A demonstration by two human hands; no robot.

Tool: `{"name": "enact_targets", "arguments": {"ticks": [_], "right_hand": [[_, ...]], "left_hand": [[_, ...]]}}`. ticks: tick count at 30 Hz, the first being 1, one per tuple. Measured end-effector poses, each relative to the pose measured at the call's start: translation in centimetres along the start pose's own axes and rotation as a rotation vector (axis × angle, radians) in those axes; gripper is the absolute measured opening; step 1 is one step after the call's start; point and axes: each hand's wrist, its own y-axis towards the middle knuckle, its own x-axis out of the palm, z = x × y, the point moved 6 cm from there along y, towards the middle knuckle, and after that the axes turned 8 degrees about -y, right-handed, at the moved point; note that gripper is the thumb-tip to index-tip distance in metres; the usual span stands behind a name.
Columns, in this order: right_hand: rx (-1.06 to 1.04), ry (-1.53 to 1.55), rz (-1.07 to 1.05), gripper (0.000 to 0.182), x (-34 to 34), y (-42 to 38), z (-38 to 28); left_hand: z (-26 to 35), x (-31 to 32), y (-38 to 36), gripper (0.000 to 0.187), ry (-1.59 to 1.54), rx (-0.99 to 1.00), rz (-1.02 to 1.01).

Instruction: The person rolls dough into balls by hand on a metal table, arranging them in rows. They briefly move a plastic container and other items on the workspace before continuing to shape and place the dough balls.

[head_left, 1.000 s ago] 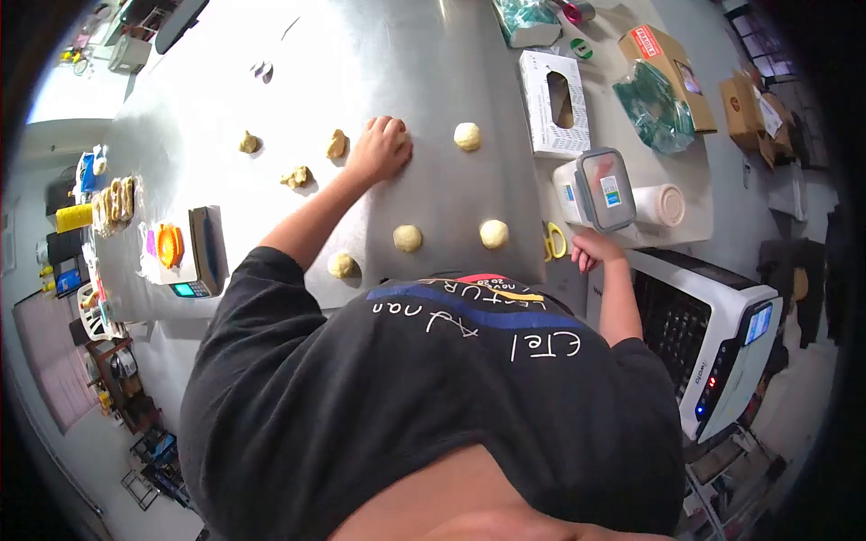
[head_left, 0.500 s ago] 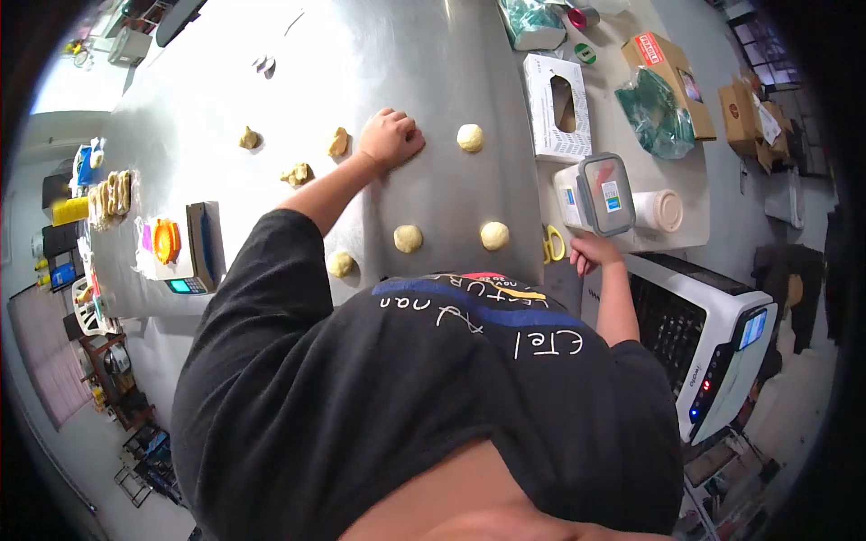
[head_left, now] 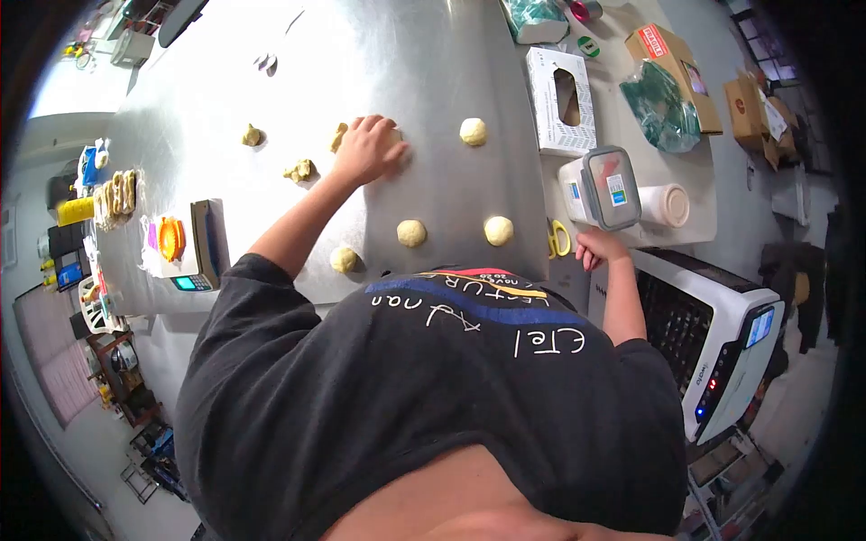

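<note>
My left hand (head_left: 365,151) is cupped over a dough ball (head_left: 395,136) on the steel table (head_left: 451,185); the ball peeks out between thumb and fingers, which are slightly blurred. Beside that hand lie rough dough lumps, one partly covered (head_left: 338,137), another lower left (head_left: 299,169) and a third farther left (head_left: 252,135). Smooth dough balls rest to the right (head_left: 474,132) and nearer my body, at left (head_left: 343,260), middle (head_left: 411,233) and right (head_left: 499,231). Loosely curled with fingers apart, my right hand (head_left: 599,248) holds nothing, near yellow-handled scissors (head_left: 559,238) and a lidded container (head_left: 613,189).
On the left stands a scale (head_left: 191,282) with an orange item (head_left: 170,239) above its display. A white carton (head_left: 561,99), a green plastic bag (head_left: 658,108) and a cardboard box (head_left: 672,68) line the right side. A white machine (head_left: 722,361) is close to my right arm.
My left hand has shifted slightly left and its fingers have spread from a tighter curl, showing part of the dough ball. My right hand stays at about the same place.
</note>
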Motion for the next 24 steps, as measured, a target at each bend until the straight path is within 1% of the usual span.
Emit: {"name": "enact_targets", "arguments": {"ticks": [2, 3, 4, 6, 7, 8, 9, 10, 11, 12, 13, 14, 15, 16, 17, 18, 20, 21, 22, 24], "right_hand": [[-0.012, -0.005, -0.021, 0.038, 0.0, -0.1, -0.1], [-0.006, -0.014, -0.019, 0.038, 0.0, -0.3, -0.1], [-0.007, 0.006, -0.009, 0.037, 0.2, -0.4, -0.2], [0.001, 0.021, 0.008, 0.036, -0.1, -0.8, -0.6], [-0.012, 0.043, 0.004, 0.036, 0.1, -0.8, -0.5], [-0.027, 0.061, 0.0, 0.036, 0.3, -0.8, -0.6], [-0.031, 0.044, 0.061, 0.037, 0.4, -0.8, -0.7], [-0.031, 0.034, 0.066, 0.037, 0.6, -0.8, -0.7], [-0.03, -0.095, 0.171, 0.033, 0.5, -1.0, -1.2], [-0.028, -0.223, 0.274, 0.03, 0.7, -1.4, -1.8], [-0.006, -0.269, 0.4, 0.027, 1.1, -2.2, -2.1], [-0.004, -0.277, 0.402, 0.027, 2.2, -3.0, -3.1], [-0.148, -0.273, 0.688, 0.027, 2.1, -5.1, -5.6], [-0.297, -0.266, 0.97, 0.026, 2.2, -7.7, -8.3], [-0.407, -0.215, 1.047, 0.021, 2.9, -9.6, -10.7], [-0.528, -0.166, 1.051, 0.016, 3.4, -10.7, -13.2], [-0.787, -0.079, 1.043, 0.011, 3.7, -11.6, -18.2], [-0.887, -0.154, 1.081, 0.018, 3.2, -11.2, -21.0], [-0.9, -0.24, 1.065, 0.025, 2.6, -10.4, -23.7], [-1.125, -0.353, 1.335, 0.03, 1.7, -8.1, -28.3]], "left_hand": [[1.7, 0.4, -0.1, 0.042, 0.111, 0.197, 0.251], [1.8, 0.9, 0.3, 0.036, 0.042, 0.25, 0.261], [1.5, 1.2, 0.5, 0.036, 0.033, 0.245, 0.267], [0.7, 1.5, 1.1, 0.03, -0.07, 0.132, 0.211], [0.9, 1.3, 1.2, 0.025, -0.039, 0.156, 0.275], [0.8, 1.4, 1.2, 0.025, -0.048, 0.149, 0.277], [0.8, 1.2, 1.5, 0.023, -0.079, 0.173, 0.277], [0.8, 1.1, 1.8, 0.02, -0.107, 0.197, 0.276], [0.7, 1.1, 1.7, 0.017, -0.117, 0.249, 0.346], [0.8, 1.1, 1.5, 0.017, -0.121, 0.245, 0.353], [0.8, 1.1, 1.4, 0.017, -0.082, 0.223, 0.389], [0.9, 1.1, 1.2, 0.017, -0.044, 0.202, 0.423], [1.1, 1.2, 1.0, 0.017, -0.048, 0.197, 0.427], [1.6, 1.0, 0.6, 0.017, -0.025, 0.223, 0.501], [1.9, 0.7, 0.0, 0.016, -0.001, 0.247, 0.575], [1.8, 0.7, 0.0, 0.016, -0.006, 0.235, 0.576], [1.4, 1.2, 0.5, 0.016, -0.148, 0.266, 0.484], [1.1, 1.5, 0.6, 0.011, -0.162, 0.252, 0.439], [1.0, 1.7, 0.7, 0.011, -0.166, 0.247, 0.443], [0.8, 1.9, 1.2, 0.011, -0.108, 0.162, 0.453]]}}
